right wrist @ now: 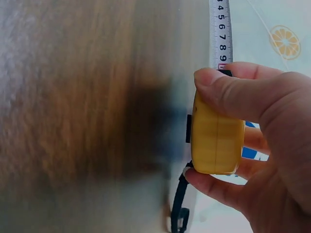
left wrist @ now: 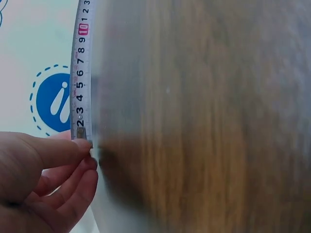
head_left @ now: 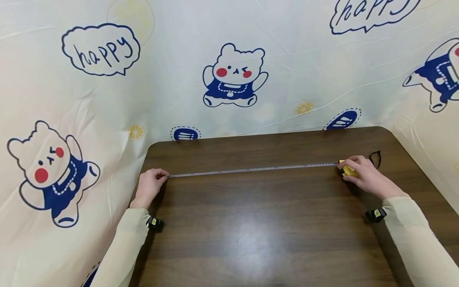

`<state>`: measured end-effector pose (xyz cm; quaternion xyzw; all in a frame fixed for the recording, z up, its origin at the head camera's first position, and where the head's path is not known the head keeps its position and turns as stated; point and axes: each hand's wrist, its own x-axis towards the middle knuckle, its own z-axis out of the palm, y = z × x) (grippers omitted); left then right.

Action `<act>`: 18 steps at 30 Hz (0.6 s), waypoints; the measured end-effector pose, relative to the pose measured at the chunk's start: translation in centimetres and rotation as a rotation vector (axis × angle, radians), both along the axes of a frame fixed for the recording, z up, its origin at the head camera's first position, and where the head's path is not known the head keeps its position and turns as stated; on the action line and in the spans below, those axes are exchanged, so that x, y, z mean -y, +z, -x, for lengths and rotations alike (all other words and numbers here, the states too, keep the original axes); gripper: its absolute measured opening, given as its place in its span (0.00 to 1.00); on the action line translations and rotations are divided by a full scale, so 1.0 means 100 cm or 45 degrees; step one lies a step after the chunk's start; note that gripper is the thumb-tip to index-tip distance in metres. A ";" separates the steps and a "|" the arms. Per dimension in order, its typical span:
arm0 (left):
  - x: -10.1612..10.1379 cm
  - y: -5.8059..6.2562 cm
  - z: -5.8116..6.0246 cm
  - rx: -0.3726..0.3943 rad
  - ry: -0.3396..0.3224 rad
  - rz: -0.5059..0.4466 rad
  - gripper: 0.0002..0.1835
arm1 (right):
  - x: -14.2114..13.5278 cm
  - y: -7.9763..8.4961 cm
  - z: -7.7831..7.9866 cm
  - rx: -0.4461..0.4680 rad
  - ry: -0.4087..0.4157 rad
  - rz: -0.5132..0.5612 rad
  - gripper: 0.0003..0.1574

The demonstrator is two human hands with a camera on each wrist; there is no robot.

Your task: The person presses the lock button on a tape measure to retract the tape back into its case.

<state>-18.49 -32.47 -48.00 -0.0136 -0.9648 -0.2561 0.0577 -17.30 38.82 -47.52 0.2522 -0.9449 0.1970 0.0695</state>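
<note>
A tape measure (head_left: 348, 170) with a yellow case is in my right hand (head_left: 365, 177), the thumb on one side and the fingers round the other. Its white blade (head_left: 251, 170) runs out straight to the left, above the brown table. At the far end my left hand (head_left: 148, 185) pinches the blade's tip between thumb and fingers. In the left wrist view the numbers on the blade (left wrist: 81, 73) rise away from the pinched end. The right wrist view has the yellow case (right wrist: 217, 138) upright in the grip, with a black strap (right wrist: 179, 199) hanging from it.
The dark wood table (head_left: 251, 223) has rounded far corners. Behind it and to both sides hangs a pale cloth (head_left: 172, 91) printed with bears and lettering. Small wrist cameras sit at the left cuff (head_left: 155, 224) and the right cuff (head_left: 375, 215).
</note>
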 end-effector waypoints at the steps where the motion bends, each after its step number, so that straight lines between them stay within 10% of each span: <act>1: 0.001 0.001 -0.001 0.002 -0.005 0.001 0.06 | 0.000 0.001 -0.001 -0.011 0.006 -0.001 0.23; 18: 0.008 0.003 -0.004 -0.090 0.006 0.029 0.07 | 0.000 -0.002 -0.006 -0.137 0.040 0.006 0.25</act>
